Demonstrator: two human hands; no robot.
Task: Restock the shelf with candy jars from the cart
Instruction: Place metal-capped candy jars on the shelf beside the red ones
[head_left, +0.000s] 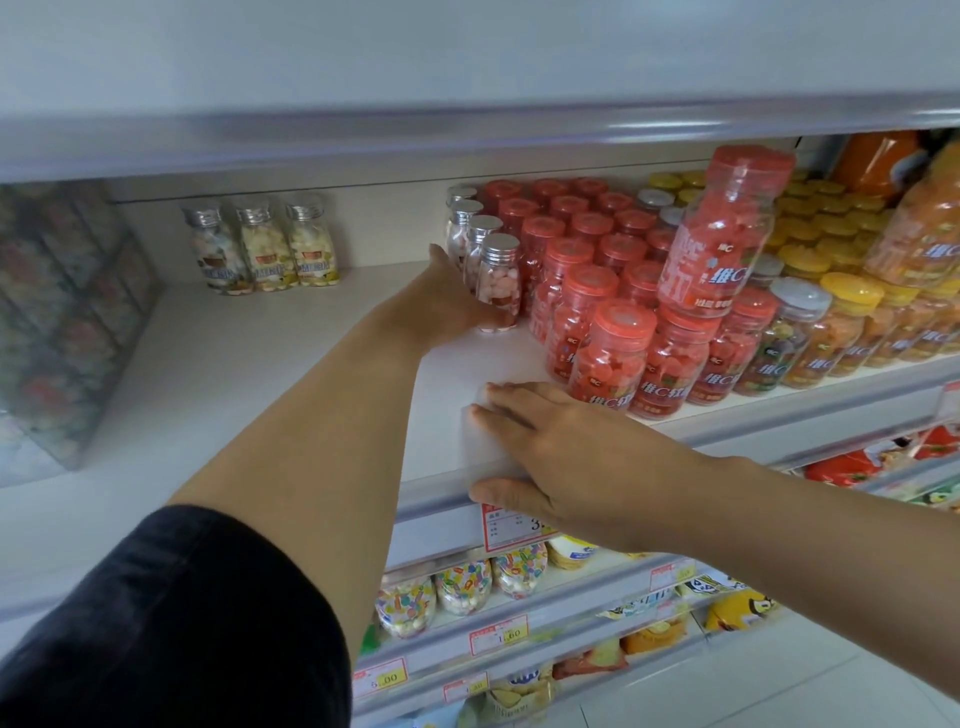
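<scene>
The left hand (457, 299) grips a small clear silver-capped jar of pink candies (500, 283) standing on the white shelf (260, 353) just beside red-lidded plastic jars (613, 343), while the right hand (563, 457) rests on the shelf's front edge.

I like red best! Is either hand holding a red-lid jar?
No, the left hand holds a silver-capped jar; the right hand rests on the shelf edge.

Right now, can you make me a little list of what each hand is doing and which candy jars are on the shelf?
left hand: holds the pink candy jar, front of the silver-capped row
right hand: rests on the front edge of the shelf
pink candy jar: upright, beside the red-lidded jars
back left: three silver-capped jars standing together
top jar: red-lidded, tilted, sits on the red-lidded jars
</scene>
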